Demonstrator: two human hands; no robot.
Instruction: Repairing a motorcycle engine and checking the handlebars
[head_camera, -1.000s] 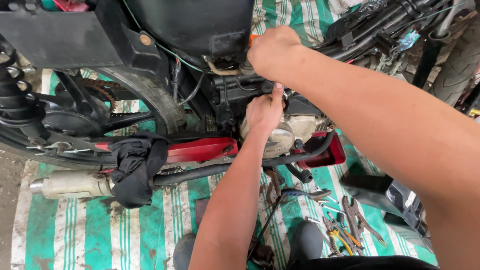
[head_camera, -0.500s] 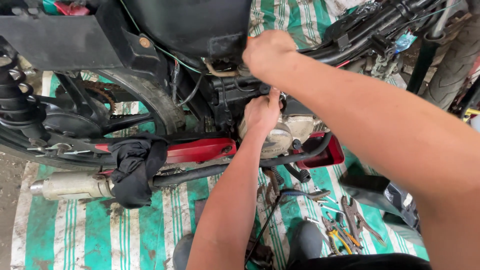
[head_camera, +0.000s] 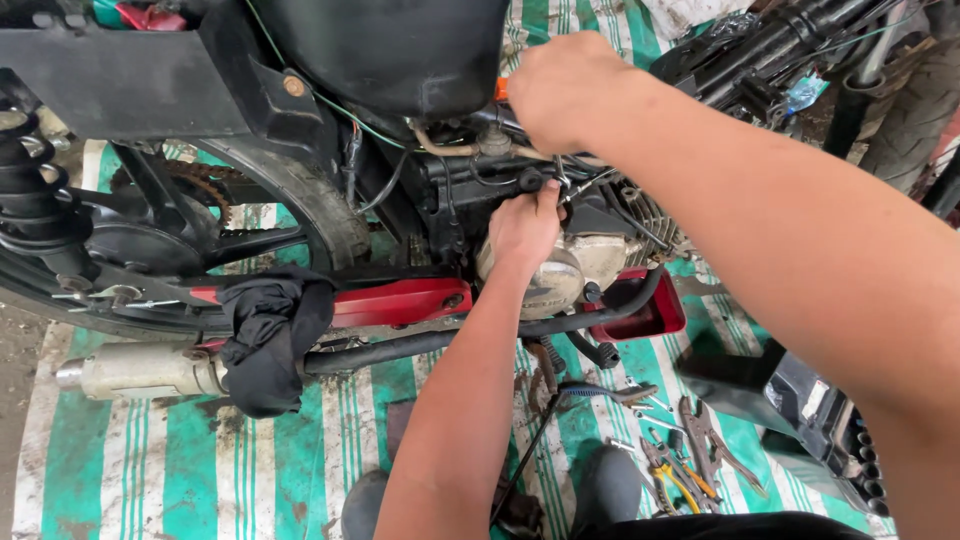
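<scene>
A motorcycle stands on a green striped tarp, its engine (head_camera: 580, 265) in the middle of the head view. My left hand (head_camera: 523, 230) presses against the black part just above the engine case, fingers curled on it. My right hand (head_camera: 565, 90) is higher up, closed around a tool with an orange handle (head_camera: 501, 88) that points down into the engine area near a small metal fitting (head_camera: 562, 180). The tool's tip is hidden among hoses and wires.
The rear wheel (head_camera: 300, 200), chain and shock (head_camera: 30, 180) are at left. A black rag (head_camera: 270, 335) hangs over the exhaust pipe (head_camera: 140, 372). A red tray (head_camera: 650, 310) sits under the engine. Pliers (head_camera: 690, 470) and loose tools lie on the tarp (head_camera: 200, 460).
My right hand has shifted slightly up and left over the engine. My left hand stays on the same black part.
</scene>
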